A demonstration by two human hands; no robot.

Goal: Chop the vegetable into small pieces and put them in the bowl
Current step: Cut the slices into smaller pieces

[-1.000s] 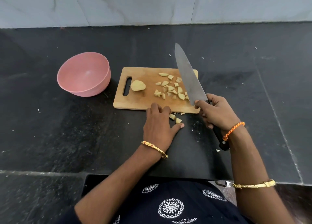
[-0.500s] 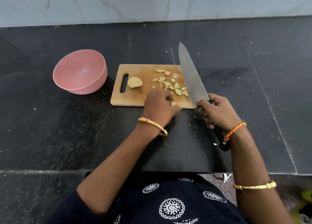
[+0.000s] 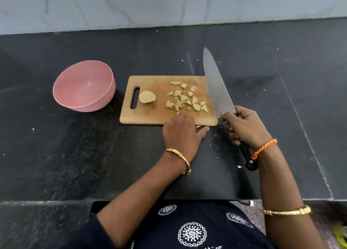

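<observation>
A pink bowl (image 3: 84, 86) sits on the dark counter (image 3: 56, 145), left of the wooden cutting board (image 3: 148, 115). No writing is legible. An uncut potato chunk (image 3: 147, 99) and chopped potato pieces (image 3: 185, 98) lie on the board. The left hand (image 3: 183, 134), fingers curled, thumb out, rests at its near edge. The right hand (image 3: 244, 126) grips the chef's knife (image 3: 218, 87), blade pointing away.

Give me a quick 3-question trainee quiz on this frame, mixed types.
1. True or false: the pink bowl already holds chopped pieces.
2. Which hand grips the knife? A) left B) right
3. Fill in: the large uncut chunk lies beside the cutting board's ____ slot.

Key: 1 false, the bowl looks empty; 2 B, the right hand, while the left hand rests at the board's near edge; 3 handle.
</observation>
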